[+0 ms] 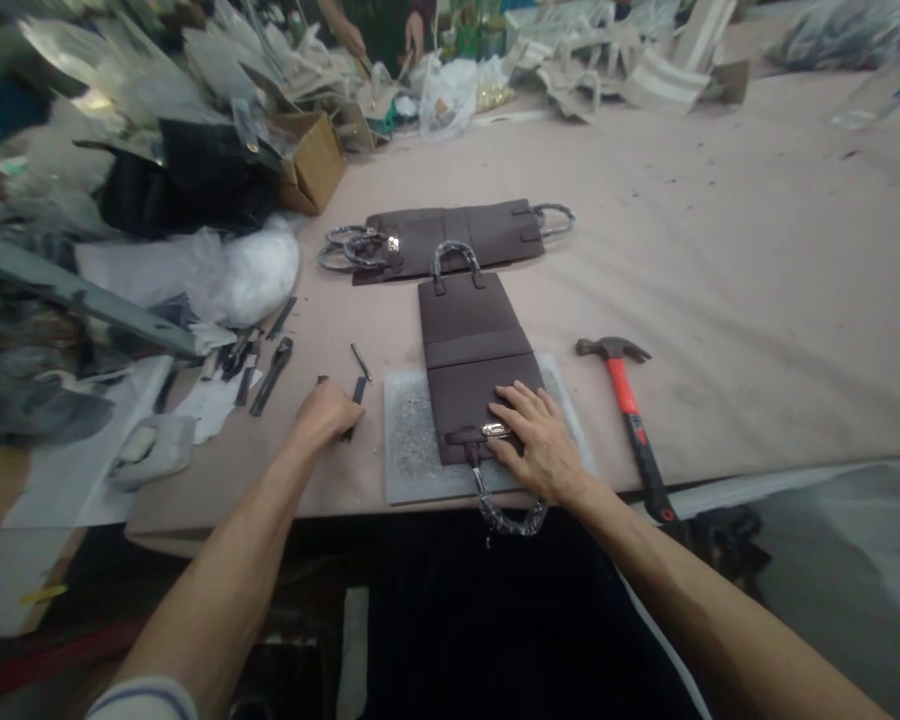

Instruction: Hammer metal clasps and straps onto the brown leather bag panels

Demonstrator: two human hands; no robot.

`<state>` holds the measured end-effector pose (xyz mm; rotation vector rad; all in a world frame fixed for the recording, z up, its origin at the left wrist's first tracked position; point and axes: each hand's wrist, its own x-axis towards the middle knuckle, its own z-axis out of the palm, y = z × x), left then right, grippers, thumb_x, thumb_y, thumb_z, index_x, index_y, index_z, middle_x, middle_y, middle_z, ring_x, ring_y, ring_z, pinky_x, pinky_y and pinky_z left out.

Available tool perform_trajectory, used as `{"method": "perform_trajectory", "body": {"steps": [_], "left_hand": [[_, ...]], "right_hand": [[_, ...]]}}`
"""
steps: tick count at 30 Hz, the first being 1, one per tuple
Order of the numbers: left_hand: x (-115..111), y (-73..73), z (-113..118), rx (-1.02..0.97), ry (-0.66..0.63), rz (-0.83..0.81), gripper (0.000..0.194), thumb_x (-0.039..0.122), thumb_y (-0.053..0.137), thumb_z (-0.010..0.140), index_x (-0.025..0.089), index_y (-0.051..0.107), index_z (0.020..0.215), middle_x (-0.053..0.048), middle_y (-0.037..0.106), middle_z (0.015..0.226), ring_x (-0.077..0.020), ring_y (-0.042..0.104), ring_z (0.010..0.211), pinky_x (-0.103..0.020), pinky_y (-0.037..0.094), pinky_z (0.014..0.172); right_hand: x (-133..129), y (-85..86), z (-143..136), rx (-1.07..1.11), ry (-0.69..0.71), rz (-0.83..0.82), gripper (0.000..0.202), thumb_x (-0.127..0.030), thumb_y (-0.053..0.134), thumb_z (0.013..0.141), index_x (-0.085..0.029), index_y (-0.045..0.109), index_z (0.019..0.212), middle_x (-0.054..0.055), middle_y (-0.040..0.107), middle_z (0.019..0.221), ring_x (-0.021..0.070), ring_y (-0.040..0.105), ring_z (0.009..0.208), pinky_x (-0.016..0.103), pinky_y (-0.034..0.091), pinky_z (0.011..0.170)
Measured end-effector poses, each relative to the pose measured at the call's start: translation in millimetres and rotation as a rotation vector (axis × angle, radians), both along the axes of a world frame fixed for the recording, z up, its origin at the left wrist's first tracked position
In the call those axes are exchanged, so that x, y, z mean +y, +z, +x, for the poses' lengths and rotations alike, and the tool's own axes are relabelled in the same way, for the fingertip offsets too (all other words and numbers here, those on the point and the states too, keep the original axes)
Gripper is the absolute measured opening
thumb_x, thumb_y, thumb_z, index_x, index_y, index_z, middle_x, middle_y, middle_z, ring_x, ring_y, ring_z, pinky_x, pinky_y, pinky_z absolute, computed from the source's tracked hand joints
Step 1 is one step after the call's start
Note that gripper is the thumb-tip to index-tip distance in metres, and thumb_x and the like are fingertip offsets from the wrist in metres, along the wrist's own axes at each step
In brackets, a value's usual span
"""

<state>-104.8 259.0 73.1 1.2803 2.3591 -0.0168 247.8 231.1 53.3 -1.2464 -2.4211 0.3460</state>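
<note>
"What is over on your left?"

"A few dark tools (272,376) on the surface (757,300), then my left hand (325,412). Its fingers are curled in, nearly closed, on a slim dark piece (358,389), with a small metal rod (361,361) just beyond"

"And the brown bag (472,385), from that hand?"

"To its right, apart from it, opened flat and partly on a grey slab (409,450). Its long axis runs away from me, the far end leaning slightly left. The near handle (511,525) hangs past the surface's edge"

"Which hand is nearer?"

"My right hand (546,448): it touches the bag. It is open, palm down, fingers spread over the near part beside the metal clasp (495,430), gripping nothing that I can see"

"Anything farther right?"

"A claw hammer (634,430), apart from my fingers, its head away from me and its handle towards me"
</note>
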Motion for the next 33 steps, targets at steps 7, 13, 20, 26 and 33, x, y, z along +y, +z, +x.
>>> {"method": "perform_trajectory", "body": {"steps": [7, 13, 20, 26, 33], "left_hand": [[-28.7, 6.9, -3.8, 0.126, -0.057, 0.085, 0.025, 0.041, 0.066, 0.084, 0.018, 0.072, 0.083, -0.011, 0.075, 0.083, -0.0301, 0.070, 0.087, -0.034, 0.047, 0.070], [-40.2, 14.7, -25.8, 0.297, 0.034, 0.092, 0.040, 0.050, 0.064, 0.086, 0.017, 0.069, 0.108, -0.017, 0.074, 0.109, -0.0358, 0.069, 0.104, -0.039, 0.050, 0.079], [-14.4, 5.2, -52.7, 0.159, 0.015, -0.111, 0.025, 0.037, 0.078, 0.072, 0.018, 0.064, 0.065, -0.011, 0.070, 0.070, -0.0306, 0.070, 0.077, -0.034, 0.049, 0.064], [-36.6, 22.0, -44.7, -0.597, 0.365, 0.286, 0.036, 0.037, 0.086, 0.053, 0.016, 0.060, 0.065, -0.002, 0.064, 0.063, -0.0171, 0.061, 0.059, -0.027, 0.051, 0.055], [-73.5, 8.7, 63.4, -1.086, 0.176, 0.822, 0.043, 0.046, 0.086, 0.073, 0.017, 0.062, 0.094, -0.009, 0.076, 0.094, -0.0241, 0.074, 0.087, -0.036, 0.062, 0.078]], "right_hand": [[0.4, -0.5, -0.1, 0.034, 0.002, -0.012, 0.044, -0.038, 0.059, 0.096, -0.017, 0.063, 0.134, 0.013, 0.051, 0.154, 0.0351, 0.038, 0.148, 0.060, 0.027, 0.123], [1.3, -1.5, -0.8, 0.043, 0.000, 0.016, 0.042, -0.037, 0.059, 0.095, -0.016, 0.064, 0.132, 0.013, 0.052, 0.152, 0.0350, 0.039, 0.147, 0.059, 0.029, 0.122], [1.7, -2.8, -0.7, 0.034, -0.002, 0.020, 0.042, -0.038, 0.058, 0.096, -0.017, 0.063, 0.132, 0.012, 0.052, 0.152, 0.0353, 0.040, 0.146, 0.059, 0.028, 0.122], [1.2, -2.2, -1.2, 0.028, -0.010, 0.006, 0.042, -0.037, 0.059, 0.095, -0.017, 0.064, 0.132, 0.012, 0.051, 0.153, 0.0342, 0.039, 0.147, 0.057, 0.027, 0.124], [0.6, 1.2, -2.6, 0.020, -0.017, 0.003, 0.042, -0.036, 0.058, 0.096, -0.016, 0.064, 0.132, 0.013, 0.052, 0.153, 0.0348, 0.040, 0.147, 0.057, 0.029, 0.123]]}}
